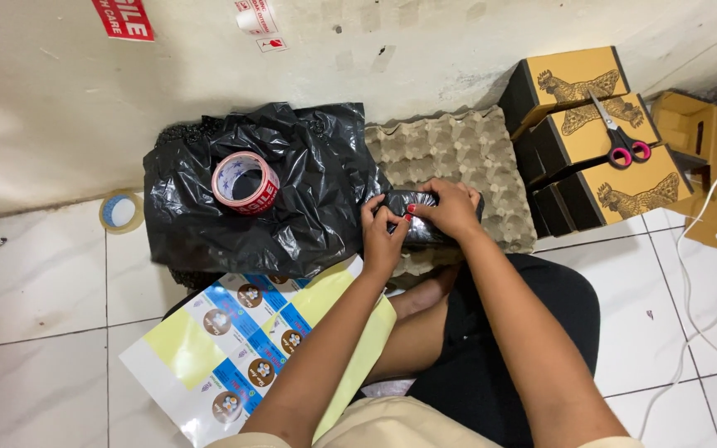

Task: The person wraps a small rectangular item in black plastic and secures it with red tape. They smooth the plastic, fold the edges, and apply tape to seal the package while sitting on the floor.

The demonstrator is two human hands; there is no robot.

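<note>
Both hands meet on a small parcel wrapped in black plastic (pixel 421 230) that rests on a grey egg tray (pixel 466 153). My left hand (pixel 384 230) pinches the parcel's left end with the thumb and fingertips. My right hand (pixel 451 207) lies over its top and right side, fingers curled around it. Most of the parcel is hidden under the hands.
A black plastic bag (pixel 292 207) covers a bundle at left, with a red and white tape roll (pixel 245 182) on top. A blue tape roll (pixel 121 211) lies on the floor tiles. Label sheets (pixel 234 348) lie by my knee. Scissors (pixel 620 137) rest on yellow chicken-print boxes (pixel 624 158).
</note>
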